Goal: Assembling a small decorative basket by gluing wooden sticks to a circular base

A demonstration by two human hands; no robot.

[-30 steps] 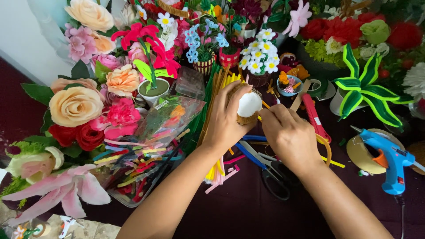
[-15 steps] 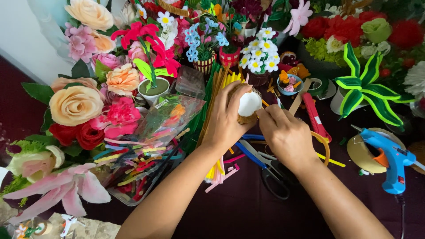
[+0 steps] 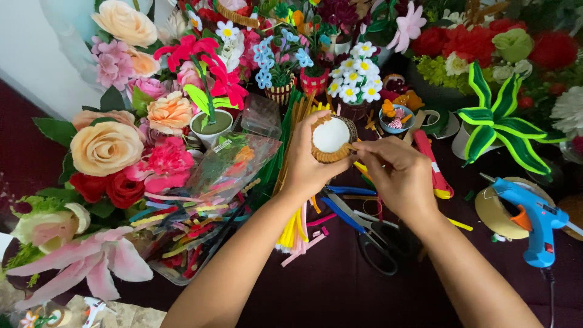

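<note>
Your left hand (image 3: 306, 164) is closed around a small round pot (image 3: 332, 138), fingers wrapped along its side from the 9 o'clock edge with the thumb up near the rim, so the pot sits tilted with its white face toward you. Your right hand (image 3: 398, 176) comes in from 3 o'clock with thumb and forefinger pinched together on the tan fuzzy cord that rings the pot's edge; whether the tips clamp the cord's free end or only press it against the wall, you cannot tell.

The pot hangs in the air above the dark table (image 3: 340, 285), near the middle of the view. It looks light and small, probably with thin walls, so hold it by the side as you do, firmly but without squeezing. The cord reads as soft and bendable, likely with a wire core that keeps a bend; take it close to the pot, where it won't spring off.

Just below your hands, at 6 o'clock, lie blue-handled scissors (image 3: 358, 225) and a bundle of yellow and pink pipe cleaners (image 3: 296, 228). At 8 o'clock sits a clear bag of mixed coloured stems (image 3: 200, 212). A blue glue gun (image 3: 531, 218) rests at 4 o'clock, well apart. Handmade flowers (image 3: 106, 146) crowd the space from 9 to 2 o'clock.
</note>
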